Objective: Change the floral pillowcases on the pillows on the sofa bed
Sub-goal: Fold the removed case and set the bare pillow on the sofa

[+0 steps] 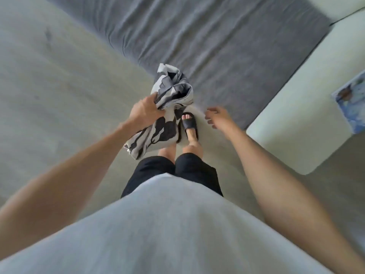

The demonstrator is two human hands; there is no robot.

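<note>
My left hand grips a crumpled pillowcase with a grey, black and white floral print. The cloth hangs bunched in front of my legs, over the floor at the corner of the sofa bed. My right hand hovers beside it with loosely spread fingers and holds nothing. The sofa bed is covered by a grey wrinkled sheet and stretches ahead and to the right. No pillow is in view.
A pale sofa arm or cushion borders the sheet on the right. A blue printed item lies on it at the frame's right edge. Pale carpet covers the floor to the left. My feet in black slides stand below.
</note>
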